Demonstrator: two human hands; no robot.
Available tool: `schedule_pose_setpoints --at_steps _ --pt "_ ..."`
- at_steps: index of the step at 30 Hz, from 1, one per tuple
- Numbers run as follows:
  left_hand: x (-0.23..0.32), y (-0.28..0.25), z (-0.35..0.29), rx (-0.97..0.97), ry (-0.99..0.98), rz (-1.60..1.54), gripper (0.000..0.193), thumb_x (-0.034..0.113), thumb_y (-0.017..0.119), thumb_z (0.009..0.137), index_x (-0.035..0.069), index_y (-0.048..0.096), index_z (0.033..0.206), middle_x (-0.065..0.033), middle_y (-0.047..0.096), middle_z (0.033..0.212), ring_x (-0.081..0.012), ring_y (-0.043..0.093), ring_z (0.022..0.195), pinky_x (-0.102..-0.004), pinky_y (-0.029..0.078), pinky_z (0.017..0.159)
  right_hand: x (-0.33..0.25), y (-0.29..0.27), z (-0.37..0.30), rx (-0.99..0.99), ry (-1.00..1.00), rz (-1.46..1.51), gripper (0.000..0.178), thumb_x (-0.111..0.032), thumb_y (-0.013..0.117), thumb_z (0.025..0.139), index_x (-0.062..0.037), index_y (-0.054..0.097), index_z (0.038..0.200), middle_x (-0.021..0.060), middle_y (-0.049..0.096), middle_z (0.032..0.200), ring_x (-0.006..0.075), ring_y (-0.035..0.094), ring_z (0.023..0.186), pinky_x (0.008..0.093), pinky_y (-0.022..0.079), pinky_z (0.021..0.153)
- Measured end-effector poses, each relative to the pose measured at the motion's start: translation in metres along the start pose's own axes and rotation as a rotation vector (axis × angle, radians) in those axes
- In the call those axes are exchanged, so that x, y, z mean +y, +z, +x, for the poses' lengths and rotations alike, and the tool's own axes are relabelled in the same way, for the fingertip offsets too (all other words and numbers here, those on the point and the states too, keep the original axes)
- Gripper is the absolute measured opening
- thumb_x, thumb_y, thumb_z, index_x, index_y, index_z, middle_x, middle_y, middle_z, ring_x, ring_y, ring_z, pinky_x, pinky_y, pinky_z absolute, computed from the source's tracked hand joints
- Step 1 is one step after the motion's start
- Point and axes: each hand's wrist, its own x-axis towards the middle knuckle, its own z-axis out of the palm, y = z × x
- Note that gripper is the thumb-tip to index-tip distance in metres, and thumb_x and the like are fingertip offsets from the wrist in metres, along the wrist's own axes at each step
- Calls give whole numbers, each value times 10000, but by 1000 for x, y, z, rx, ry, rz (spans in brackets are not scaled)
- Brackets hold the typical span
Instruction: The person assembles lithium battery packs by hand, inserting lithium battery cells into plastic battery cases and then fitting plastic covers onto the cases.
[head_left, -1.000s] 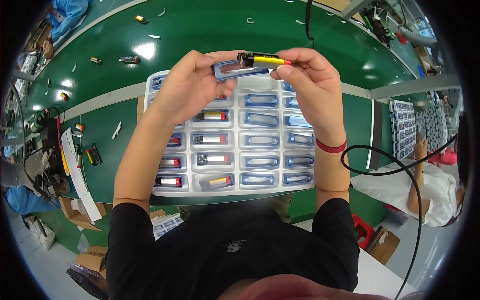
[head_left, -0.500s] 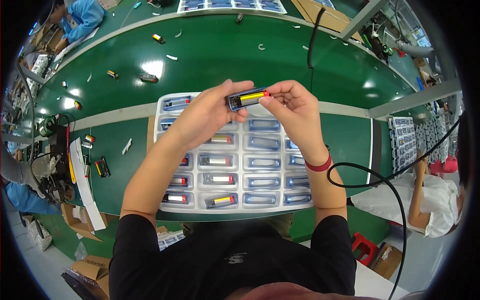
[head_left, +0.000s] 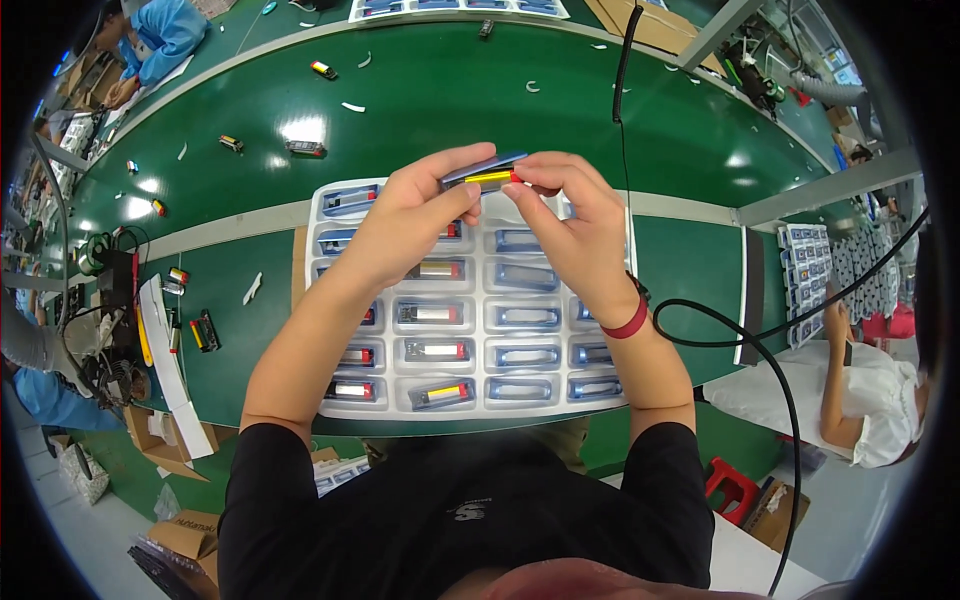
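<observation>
Above the tray, both hands are closed on one small device: a blue plastic casing [head_left: 484,166] with a yellow, red-ended battery cell [head_left: 489,178] along its near side. My left hand [head_left: 412,208] grips the casing's left end between thumb and fingers. At the other end, my right hand [head_left: 572,208] pinches around the red tip of the cell. The casing is turned nearly edge-on, so its inside is hidden. Below lies a white compartment tray [head_left: 481,340]. Its left columns hold casings with cells, such as a yellow-and-red one [head_left: 443,396]; right columns hold blue casings without visible cells [head_left: 520,390].
Loose cells [head_left: 323,69] and white scraps lie on the far green surface [head_left: 430,90]. At left are a long white strip [head_left: 170,350] and a dark device [head_left: 205,331]. A black cable [head_left: 790,390] loops beside my right forearm. A person in white [head_left: 860,400] is at right.
The casing has tilted from showing its open face to nearly edge-on, and the cell now sits along its near edge. Loose pieces on the far surface have shifted slightly right.
</observation>
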Motion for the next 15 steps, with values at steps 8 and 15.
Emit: schedule_pose_setpoints --at_steps 8,15 --pt "4 7 -7 -23 120 257 418 16 548 1045 -5 554 1463 -63 660 1265 -103 609 946 -271 529 855 8 0 3 83 321 582 337 5 760 916 -5 667 1240 70 644 1139 147 656 938 282 567 808" --pt "9 4 -10 48 418 649 365 10 601 986 6 631 1349 -138 700 1140 -207 702 953 -302 566 814 -5 -20 5 -144 -93 -9 315 -10 725 911 6 677 1221 153 718 1026 261 714 873 332 575 790"
